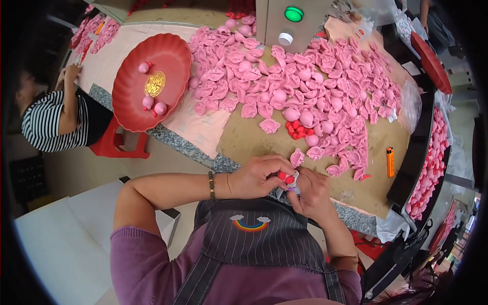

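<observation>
At the near edge of the worktable (pixel 378 198), my left hand (pixel 249 177) and my right hand (pixel 315 192) meet with bent fingers. Between the fingertips of my left hand is a small, rounded red piece (pixel 287 178). My right hand pinches the same spot, where something whitish and purple (pixel 294 188) shows; fingers partly cover it and I cannot tell its kind. Just beyond my fingers lies a pink petal-shaped piece (pixel 297 157). Farther off is a small cluster of red pieces (pixel 299 130), beside a wide heap of pink petal-shaped pieces and balls (pixel 234 76).
A scalloped red tray (pixel 129 76) at the left carries 3 pink balls with red bits. An orange lighter (pixel 390 161) lies at the right, near a black-edged bin of pink and red pieces (pixel 429 168). A machine with a green button (pixel 294 14) stands behind. Another person (pixel 63 119) sits far left.
</observation>
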`<state>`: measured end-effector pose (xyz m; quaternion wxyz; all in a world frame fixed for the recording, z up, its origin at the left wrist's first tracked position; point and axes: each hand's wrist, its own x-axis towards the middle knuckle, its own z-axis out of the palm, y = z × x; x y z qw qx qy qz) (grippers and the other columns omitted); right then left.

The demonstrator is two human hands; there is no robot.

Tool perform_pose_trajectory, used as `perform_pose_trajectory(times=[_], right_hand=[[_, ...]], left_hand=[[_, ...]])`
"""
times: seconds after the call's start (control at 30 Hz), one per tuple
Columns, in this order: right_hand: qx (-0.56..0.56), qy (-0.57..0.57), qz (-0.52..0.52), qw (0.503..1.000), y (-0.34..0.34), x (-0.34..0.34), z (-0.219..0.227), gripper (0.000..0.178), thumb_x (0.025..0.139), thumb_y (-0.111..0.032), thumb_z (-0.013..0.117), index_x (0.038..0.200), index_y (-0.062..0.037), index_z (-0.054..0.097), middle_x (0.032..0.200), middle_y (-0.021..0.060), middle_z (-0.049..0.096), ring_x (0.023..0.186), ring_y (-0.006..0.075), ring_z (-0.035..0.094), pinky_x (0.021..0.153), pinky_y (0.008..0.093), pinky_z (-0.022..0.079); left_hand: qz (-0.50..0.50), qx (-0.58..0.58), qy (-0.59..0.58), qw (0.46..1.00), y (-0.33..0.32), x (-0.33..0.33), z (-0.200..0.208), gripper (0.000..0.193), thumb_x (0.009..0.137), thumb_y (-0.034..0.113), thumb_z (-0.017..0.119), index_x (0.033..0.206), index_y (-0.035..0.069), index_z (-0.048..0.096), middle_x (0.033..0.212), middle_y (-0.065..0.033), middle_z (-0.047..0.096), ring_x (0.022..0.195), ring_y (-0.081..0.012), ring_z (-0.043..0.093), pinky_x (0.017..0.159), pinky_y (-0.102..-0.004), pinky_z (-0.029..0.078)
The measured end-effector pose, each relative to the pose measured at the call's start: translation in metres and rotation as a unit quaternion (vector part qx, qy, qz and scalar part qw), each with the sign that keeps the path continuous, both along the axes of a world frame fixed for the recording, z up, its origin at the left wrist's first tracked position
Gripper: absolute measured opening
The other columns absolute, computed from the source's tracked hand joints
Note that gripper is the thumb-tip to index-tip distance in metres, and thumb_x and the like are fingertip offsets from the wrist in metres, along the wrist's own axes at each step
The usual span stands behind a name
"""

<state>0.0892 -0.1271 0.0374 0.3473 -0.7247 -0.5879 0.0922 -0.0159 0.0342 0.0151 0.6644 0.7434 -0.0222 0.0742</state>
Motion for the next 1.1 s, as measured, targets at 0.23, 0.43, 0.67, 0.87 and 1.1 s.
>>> perform_pose_trajectory(times=[0.23,0.43,0.67,0.87,1.1], right_hand=[[0.028,-0.027,-0.033,0.999,-0.007,0.001,-0.002,0.026,0.055,-0.013,0.067,0.073,-0.0008,0.053,0.071,0.0121,0.051,0.060,0.0262,0.057,0.053,0.0362,0.046],[0.093,-0.067,-0.094,0.989,-0.010,-0.002,-0.018,0.016,0.061,-0.017,0.059,0.064,-0.0031,0.050,0.065,0.0087,0.048,0.056,0.0227,0.053,0.048,0.0350,0.042],[0.072,-0.018,-0.087,0.993,-0.017,-0.012,-0.020,0.019,0.062,-0.019,0.059,0.062,-0.0011,0.056,0.059,0.0125,0.056,0.057,0.0292,0.058,0.052,0.0406,0.044],[0.102,-0.022,-0.077,0.992,-0.016,-0.008,-0.021,0.018,0.062,-0.019,0.059,0.060,-0.0012,0.056,0.059,0.0132,0.056,0.057,0.0303,0.058,0.052,0.0420,0.044],[0.091,-0.020,-0.084,0.992,-0.012,-0.012,-0.020,0.016,0.062,-0.016,0.058,0.062,-0.0001,0.055,0.060,0.0141,0.056,0.057,0.0314,0.058,0.051,0.0411,0.044]], left_hand=[[-0.005,0.025,0.005,1.000,-0.001,0.007,0.004,0.023,0.075,-0.006,0.061,0.097,-0.002,0.060,0.103,-0.0148,0.061,0.093,-0.0229,0.060,0.077,-0.0301,0.049],[0.040,0.039,0.037,0.998,-0.007,-0.004,-0.012,0.019,0.077,-0.006,0.058,0.096,-0.003,0.058,0.105,-0.0148,0.058,0.085,-0.0169,0.059,0.071,-0.0247,0.049],[0.014,0.004,0.037,0.999,-0.012,-0.004,-0.008,0.019,0.082,-0.005,0.056,0.101,-0.004,0.054,0.111,-0.0142,0.055,0.089,-0.0134,0.056,0.076,-0.0238,0.047],[0.025,0.001,0.032,0.999,-0.013,-0.004,-0.010,0.021,0.081,-0.005,0.058,0.101,-0.004,0.053,0.112,-0.0145,0.054,0.095,-0.0161,0.056,0.080,-0.0260,0.047],[0.040,-0.017,0.036,0.998,-0.001,-0.012,-0.026,0.020,0.080,-0.002,0.061,0.099,-0.004,0.054,0.109,-0.0155,0.055,0.091,-0.0184,0.058,0.080,-0.0291,0.048]])
